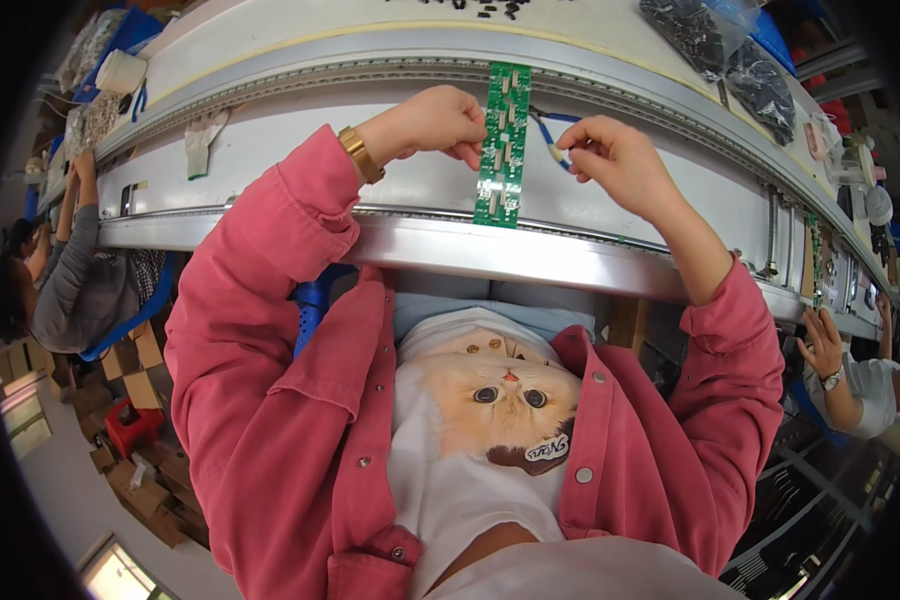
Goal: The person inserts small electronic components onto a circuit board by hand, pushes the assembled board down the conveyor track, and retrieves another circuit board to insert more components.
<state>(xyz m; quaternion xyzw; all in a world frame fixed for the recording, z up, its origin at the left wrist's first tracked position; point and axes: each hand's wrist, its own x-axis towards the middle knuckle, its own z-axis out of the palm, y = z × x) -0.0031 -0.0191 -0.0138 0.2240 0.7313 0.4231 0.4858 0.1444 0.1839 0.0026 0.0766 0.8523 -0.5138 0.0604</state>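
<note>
A long green circuit board panel (503,150) with pale connectors and small parts spans the two rails of the metal track in front of me. My left hand (442,125) is closed at the board's left edge, thumb and fingers pinched against it. To the right of the board, my right hand (618,162) is curled around blue-handled cutting pliers (553,140). Their handles are spread, and the tip points toward the board's right edge. Whether the tip touches the board is too small to tell.
Dark small parts (485,8) lie on the bench beyond the far rail (370,68). A whitish cloth or glove (204,142) lies in the track at left. Bags of black parts (760,85) stand at back right. Other people work at both sides.
</note>
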